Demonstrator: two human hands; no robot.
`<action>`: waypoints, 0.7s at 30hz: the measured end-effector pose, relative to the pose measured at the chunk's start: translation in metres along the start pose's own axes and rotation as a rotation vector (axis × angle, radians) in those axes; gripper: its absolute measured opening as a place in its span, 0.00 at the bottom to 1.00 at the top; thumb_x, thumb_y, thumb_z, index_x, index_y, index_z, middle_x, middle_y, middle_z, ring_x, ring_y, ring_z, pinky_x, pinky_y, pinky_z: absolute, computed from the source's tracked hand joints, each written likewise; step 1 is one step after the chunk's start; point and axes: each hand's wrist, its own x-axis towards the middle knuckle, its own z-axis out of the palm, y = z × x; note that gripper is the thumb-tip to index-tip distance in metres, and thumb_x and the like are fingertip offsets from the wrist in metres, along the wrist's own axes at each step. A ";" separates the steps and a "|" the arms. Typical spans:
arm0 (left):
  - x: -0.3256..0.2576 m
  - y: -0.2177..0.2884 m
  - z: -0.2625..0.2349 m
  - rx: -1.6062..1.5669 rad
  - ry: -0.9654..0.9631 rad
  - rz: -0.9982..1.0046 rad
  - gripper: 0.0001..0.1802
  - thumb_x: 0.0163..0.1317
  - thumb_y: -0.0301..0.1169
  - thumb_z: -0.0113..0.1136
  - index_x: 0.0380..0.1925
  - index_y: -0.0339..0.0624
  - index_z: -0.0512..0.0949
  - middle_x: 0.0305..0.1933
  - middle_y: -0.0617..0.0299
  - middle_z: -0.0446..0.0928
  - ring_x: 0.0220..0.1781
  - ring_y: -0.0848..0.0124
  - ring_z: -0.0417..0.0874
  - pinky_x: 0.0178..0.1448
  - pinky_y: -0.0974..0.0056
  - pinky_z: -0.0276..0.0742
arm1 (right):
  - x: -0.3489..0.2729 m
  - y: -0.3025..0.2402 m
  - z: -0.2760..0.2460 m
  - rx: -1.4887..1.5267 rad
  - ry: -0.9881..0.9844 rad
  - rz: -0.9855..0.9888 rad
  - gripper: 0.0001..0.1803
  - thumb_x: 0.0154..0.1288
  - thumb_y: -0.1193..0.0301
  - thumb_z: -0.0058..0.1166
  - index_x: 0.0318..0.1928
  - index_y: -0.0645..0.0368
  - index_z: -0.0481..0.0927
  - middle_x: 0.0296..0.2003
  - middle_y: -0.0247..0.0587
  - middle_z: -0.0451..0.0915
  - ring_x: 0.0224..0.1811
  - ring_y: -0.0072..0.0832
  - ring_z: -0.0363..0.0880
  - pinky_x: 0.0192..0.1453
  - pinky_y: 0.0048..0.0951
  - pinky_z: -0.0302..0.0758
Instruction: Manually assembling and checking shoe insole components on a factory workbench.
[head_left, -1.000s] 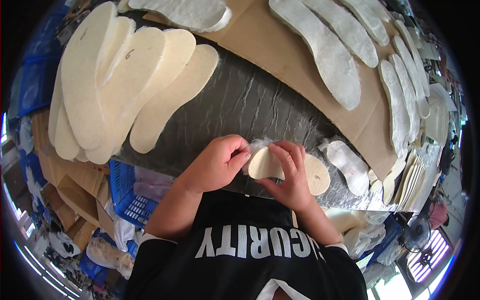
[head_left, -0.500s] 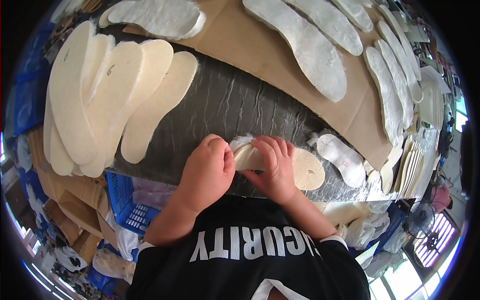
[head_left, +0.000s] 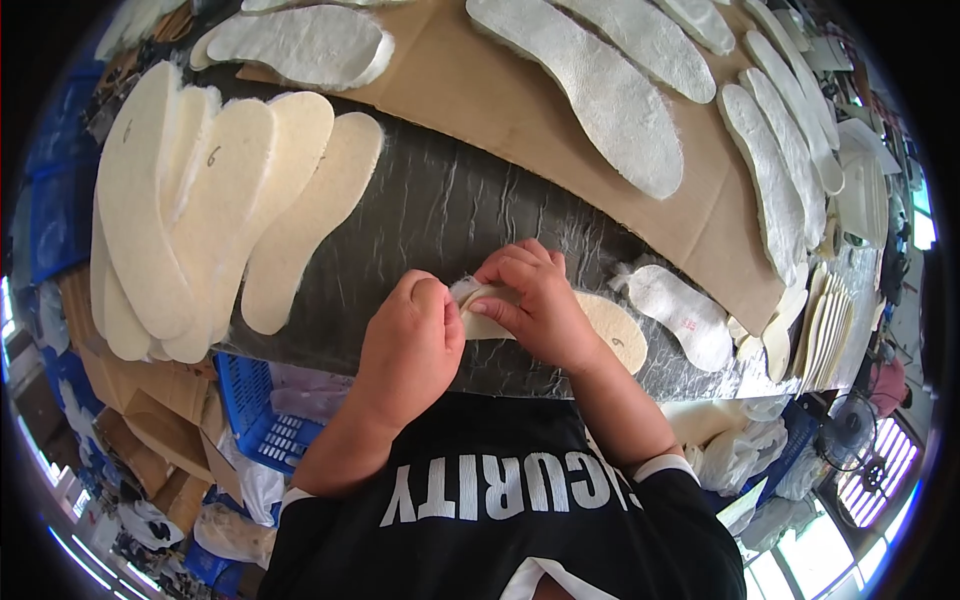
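Observation:
A cream felt insole [head_left: 612,328] lies on the dark wrapped table top [head_left: 440,215] close to my body. My right hand [head_left: 540,305] presses down on its heel half, with fingers curled over the edge. At the heel end my left hand [head_left: 410,345] pinches a thin white fluffy layer [head_left: 466,291] between thumb and fingers. Both hands touch the same insole and meet at its end.
A fanned stack of cream insoles [head_left: 200,210] lies at the left. White fleecy insoles [head_left: 600,95] rest on brown cardboard [head_left: 480,95] at the back and right. A small fleecy insole [head_left: 680,312] lies beside my right hand. A blue crate [head_left: 262,420] sits below the table edge.
Both hands stayed on the insole. The left hand has closed in on the heel end and now pinches the fluffy layer there; the right hand shifted slightly over the insole.

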 end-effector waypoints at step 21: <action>-0.001 -0.029 0.010 -0.723 -0.249 -0.283 0.07 0.56 0.21 0.65 0.35 0.33 0.79 0.33 0.65 0.78 0.35 0.81 0.76 0.40 0.73 0.73 | -0.001 0.002 -0.007 0.176 0.028 0.004 0.12 0.54 0.67 0.64 0.38 0.56 0.78 0.37 0.34 0.78 0.44 0.34 0.72 0.56 0.35 0.59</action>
